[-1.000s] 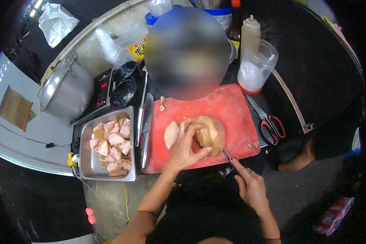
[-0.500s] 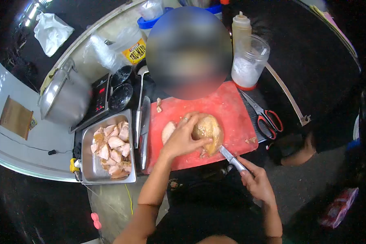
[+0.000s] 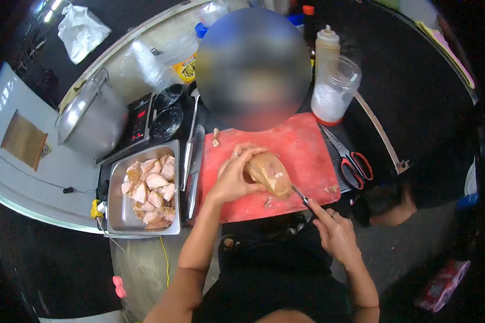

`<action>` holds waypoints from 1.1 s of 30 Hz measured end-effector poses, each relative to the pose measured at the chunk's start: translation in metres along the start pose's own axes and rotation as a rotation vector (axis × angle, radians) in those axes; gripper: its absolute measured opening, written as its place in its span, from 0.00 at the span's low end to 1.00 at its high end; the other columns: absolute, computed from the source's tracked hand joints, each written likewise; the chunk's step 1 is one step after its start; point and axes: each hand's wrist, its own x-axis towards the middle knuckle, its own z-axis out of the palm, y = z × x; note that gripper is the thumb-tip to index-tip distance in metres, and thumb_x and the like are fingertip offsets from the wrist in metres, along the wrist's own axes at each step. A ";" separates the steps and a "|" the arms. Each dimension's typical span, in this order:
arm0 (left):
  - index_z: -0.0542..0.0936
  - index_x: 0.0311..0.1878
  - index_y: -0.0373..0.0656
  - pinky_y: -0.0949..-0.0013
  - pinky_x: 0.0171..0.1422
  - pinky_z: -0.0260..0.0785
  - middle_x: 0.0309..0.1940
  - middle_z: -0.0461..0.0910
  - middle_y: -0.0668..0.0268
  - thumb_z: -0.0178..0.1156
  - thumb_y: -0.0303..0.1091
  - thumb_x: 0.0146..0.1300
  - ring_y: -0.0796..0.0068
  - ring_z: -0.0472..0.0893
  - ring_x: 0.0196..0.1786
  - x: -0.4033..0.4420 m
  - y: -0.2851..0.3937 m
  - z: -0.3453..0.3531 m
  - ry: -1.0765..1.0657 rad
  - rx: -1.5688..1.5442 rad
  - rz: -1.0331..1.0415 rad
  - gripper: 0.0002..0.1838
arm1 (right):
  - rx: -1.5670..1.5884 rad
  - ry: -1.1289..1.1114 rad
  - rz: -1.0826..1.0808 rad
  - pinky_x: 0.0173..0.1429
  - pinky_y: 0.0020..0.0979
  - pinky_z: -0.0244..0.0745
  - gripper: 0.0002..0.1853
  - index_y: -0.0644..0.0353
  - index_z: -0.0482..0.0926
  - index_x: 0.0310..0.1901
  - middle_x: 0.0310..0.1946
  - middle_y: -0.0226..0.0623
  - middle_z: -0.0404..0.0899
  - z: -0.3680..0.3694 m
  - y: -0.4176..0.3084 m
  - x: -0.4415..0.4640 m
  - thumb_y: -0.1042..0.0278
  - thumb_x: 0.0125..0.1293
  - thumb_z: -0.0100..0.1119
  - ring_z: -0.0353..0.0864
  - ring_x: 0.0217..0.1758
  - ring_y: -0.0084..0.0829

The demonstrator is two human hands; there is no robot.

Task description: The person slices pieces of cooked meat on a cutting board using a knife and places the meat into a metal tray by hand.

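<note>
meat under inspection: one large piece (image 3: 270, 173) lies on the red cutting board (image 3: 304, 142), near its front edge. your left hand (image 3: 237, 178) grips it, fingers spread over the top and thumb against the near side. your right hand (image 3: 337, 234), at the board's front right, has its fingers closed around the knife (image 3: 300, 196), blade pointing at the meat's near right end; whether the edge touches the meat, you cannot tell from this view. a smaller piece (image 3: 221, 169) shows partly behind your left hand. small scraps (image 3: 215, 138) sit at the board's upper left.

left of the board, a long blade (image 3: 195, 180) and a metal utensil (image 3: 188, 156) lie side by side, then a steel tray (image 3: 117, 219) bearing cut chunks (image 3: 157, 180). right of it are red-and-black scissors (image 3: 353, 162). beyond the upper right corner stands a clear jar of white contents (image 3: 331, 102).
</note>
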 end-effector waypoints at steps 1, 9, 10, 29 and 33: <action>0.70 0.65 0.45 0.61 0.68 0.68 0.59 0.67 0.62 0.81 0.27 0.35 0.64 0.69 0.66 -0.007 0.001 0.000 0.029 0.049 0.010 0.48 | -0.034 -0.016 -0.007 0.31 0.45 0.77 0.32 0.45 0.68 0.70 0.31 0.44 0.78 -0.001 -0.002 -0.003 0.74 0.64 0.61 0.80 0.28 0.47; 0.69 0.61 0.45 0.63 0.71 0.61 0.56 0.68 0.61 0.77 0.26 0.39 0.65 0.69 0.63 -0.037 0.007 0.013 0.201 0.059 -0.073 0.42 | -0.023 -0.057 0.044 0.33 0.44 0.72 0.30 0.52 0.73 0.66 0.27 0.45 0.75 -0.006 -0.027 -0.016 0.80 0.60 0.61 0.77 0.29 0.46; 0.69 0.62 0.45 0.64 0.70 0.60 0.56 0.68 0.61 0.77 0.26 0.39 0.65 0.69 0.63 -0.037 0.003 0.015 0.202 -0.027 -0.070 0.42 | -0.018 -0.049 0.046 0.34 0.44 0.72 0.30 0.52 0.73 0.66 0.27 0.45 0.75 -0.004 -0.026 -0.016 0.80 0.60 0.61 0.77 0.29 0.46; 0.68 0.50 0.41 0.62 0.70 0.53 0.54 0.66 0.57 0.63 0.34 0.58 0.65 0.65 0.61 -0.021 0.004 0.060 0.567 -0.355 0.013 0.20 | -0.014 0.099 0.022 0.25 0.42 0.75 0.31 0.49 0.70 0.69 0.30 0.40 0.75 0.005 -0.026 -0.025 0.75 0.63 0.62 0.78 0.23 0.43; 0.68 0.49 0.41 0.57 0.71 0.51 0.54 0.65 0.54 0.63 0.33 0.58 0.60 0.64 0.62 -0.019 -0.005 0.068 0.649 -0.285 0.025 0.19 | -0.036 0.066 -0.034 0.23 0.40 0.75 0.32 0.48 0.69 0.69 0.28 0.39 0.73 0.007 -0.029 -0.025 0.74 0.62 0.62 0.76 0.21 0.39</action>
